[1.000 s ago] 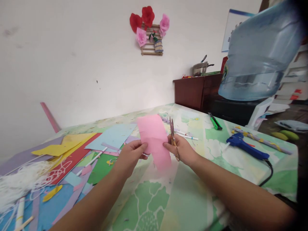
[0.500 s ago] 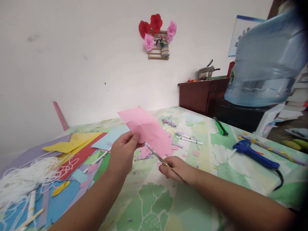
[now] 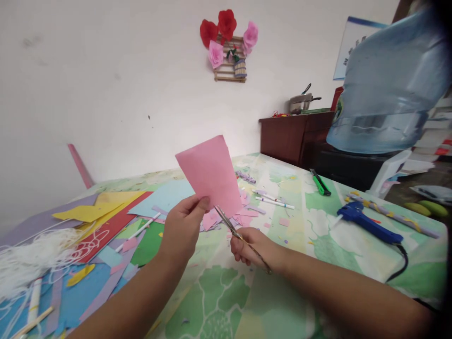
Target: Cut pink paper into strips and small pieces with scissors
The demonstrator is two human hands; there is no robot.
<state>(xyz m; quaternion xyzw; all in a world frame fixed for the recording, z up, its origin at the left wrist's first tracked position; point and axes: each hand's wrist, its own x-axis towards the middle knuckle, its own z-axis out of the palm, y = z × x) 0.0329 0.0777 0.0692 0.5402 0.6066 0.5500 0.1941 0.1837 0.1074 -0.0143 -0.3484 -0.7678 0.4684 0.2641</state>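
A sheet of pink paper is pinched at its lower left corner between the thumb and fingers of my left hand. The sheet is held up, tilted, above the table. My right hand grips a pair of metal scissors, their blades pointing up and left at the paper's lower edge. The blades look slightly parted; whether paper lies between them I cannot tell. Behind and below the sheet lie pink paper scraps on the patterned tablecloth.
Coloured paper sheets and tangled white string cover the left side. At right lie a blue glue gun, a green utility knife and a wrapped stick. White sticks lie beyond my hands. A water bottle stands behind.
My left hand has turned the pink paper more upright, its top edge rising. The scissors have shifted slightly left and remain near its lower edge. The whole view has moved a little.
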